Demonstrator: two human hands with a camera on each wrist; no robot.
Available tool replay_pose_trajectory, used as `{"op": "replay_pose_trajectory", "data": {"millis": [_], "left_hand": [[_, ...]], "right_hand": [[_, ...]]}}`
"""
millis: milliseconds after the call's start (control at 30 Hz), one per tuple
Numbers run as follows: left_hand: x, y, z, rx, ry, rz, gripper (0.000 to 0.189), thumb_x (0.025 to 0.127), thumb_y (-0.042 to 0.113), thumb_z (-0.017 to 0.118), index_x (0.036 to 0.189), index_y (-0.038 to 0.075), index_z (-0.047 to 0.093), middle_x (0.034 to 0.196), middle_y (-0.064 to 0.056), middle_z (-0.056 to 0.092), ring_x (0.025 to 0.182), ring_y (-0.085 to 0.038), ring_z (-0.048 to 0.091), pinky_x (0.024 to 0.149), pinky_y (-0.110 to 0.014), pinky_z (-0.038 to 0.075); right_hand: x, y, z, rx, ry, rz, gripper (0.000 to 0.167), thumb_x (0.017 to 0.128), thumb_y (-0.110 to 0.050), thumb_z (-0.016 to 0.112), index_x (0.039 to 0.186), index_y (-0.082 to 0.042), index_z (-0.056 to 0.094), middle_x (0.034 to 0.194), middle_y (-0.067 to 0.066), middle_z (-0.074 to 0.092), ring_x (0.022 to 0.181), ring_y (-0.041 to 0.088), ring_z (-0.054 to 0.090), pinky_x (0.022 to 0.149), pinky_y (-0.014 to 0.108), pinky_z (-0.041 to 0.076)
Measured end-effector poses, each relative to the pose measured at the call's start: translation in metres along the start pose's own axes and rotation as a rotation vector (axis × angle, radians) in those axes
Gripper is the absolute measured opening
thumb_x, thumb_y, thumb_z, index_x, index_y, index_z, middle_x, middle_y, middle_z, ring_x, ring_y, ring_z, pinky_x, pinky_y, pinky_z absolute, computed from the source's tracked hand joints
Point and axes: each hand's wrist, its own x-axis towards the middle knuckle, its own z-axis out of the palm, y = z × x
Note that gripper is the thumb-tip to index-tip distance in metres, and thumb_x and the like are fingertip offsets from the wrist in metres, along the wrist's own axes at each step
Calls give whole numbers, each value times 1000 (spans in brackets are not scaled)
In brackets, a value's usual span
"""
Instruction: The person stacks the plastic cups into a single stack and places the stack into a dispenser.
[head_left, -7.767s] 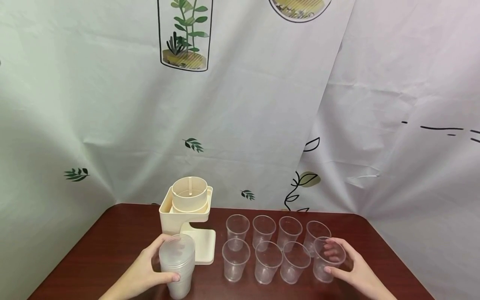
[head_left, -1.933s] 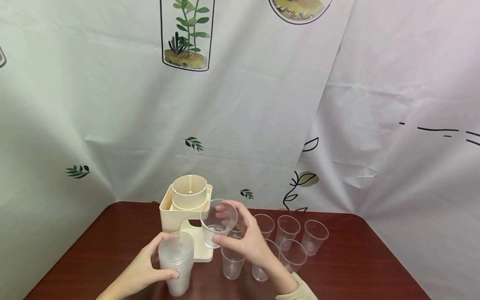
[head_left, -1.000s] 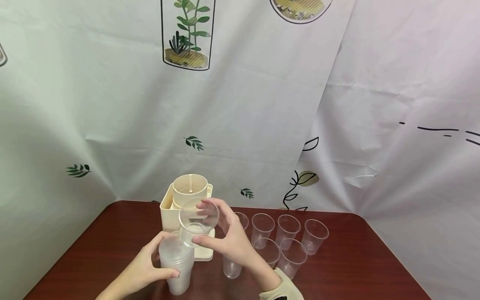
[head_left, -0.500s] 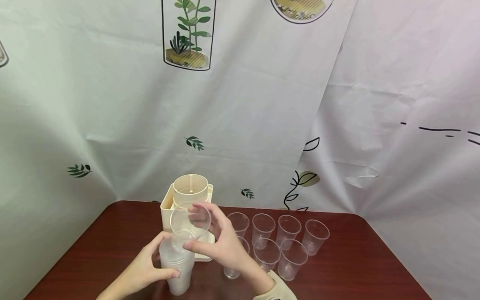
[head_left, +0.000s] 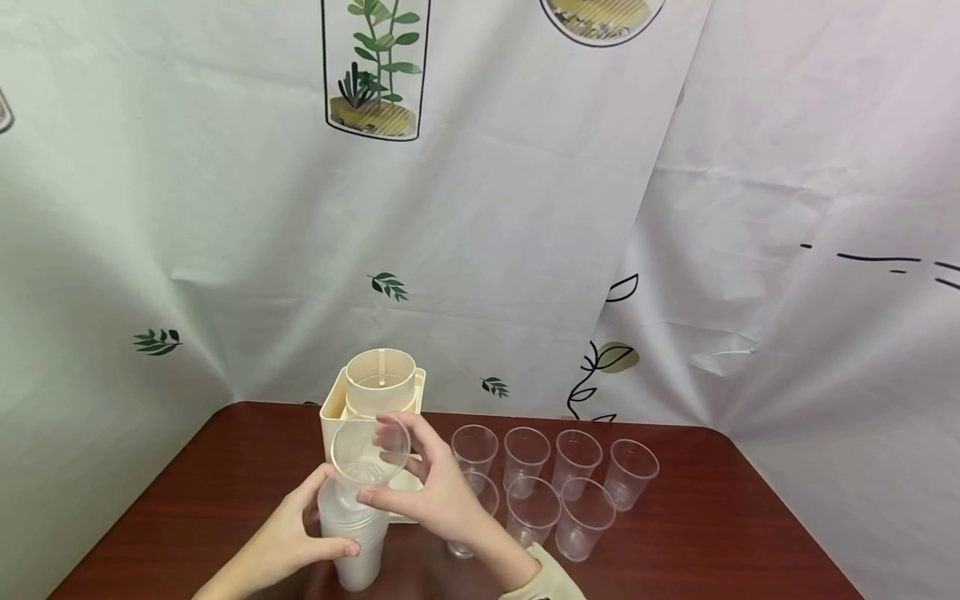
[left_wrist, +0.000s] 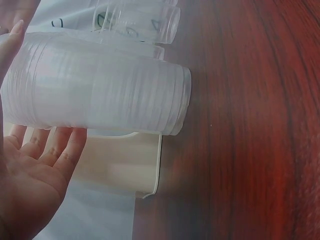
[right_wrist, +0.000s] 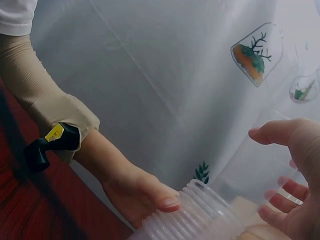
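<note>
Seven cups (head_left: 533, 510) right of cup stack (head_left: 365, 531)

Head view forward and down, wrist views up close, cup stack (head_left: 363, 531) in all.

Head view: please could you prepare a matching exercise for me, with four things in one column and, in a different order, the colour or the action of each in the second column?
Column one
1. left hand
2. right hand
3. stand with round holder
4. table

Column two
A. holds a single clear cup
B. dark reddish-brown
C. grips a stack of nested cups
D. cream-coloured

Right pairs: 1-C, 2-A, 3-D, 4-B
</note>
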Motion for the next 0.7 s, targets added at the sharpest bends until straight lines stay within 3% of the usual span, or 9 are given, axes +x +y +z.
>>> {"op": "replay_pose_trajectory", "data": {"millis": [400,700], "left_hand": [[-1,1,0,8,15,-28,88,69,1,80,144,5,33,125,18,54,103,-2,60,81,-21,51],[-1,1,0,-9,10,-38,89,70,0,80,145,5,31,125,18,54,102,-2,62,81,-21,51]], "right_hand": [[-2,8,1,7,-18,55,67,77,-4,75,136,-18,46,128,12,52,119,12,54,102,26,45],[-3,7,2,-11,-26,111,69,76,-6,76,136,-22,45,131,9,53,117,12,56,102,27,45]]}}
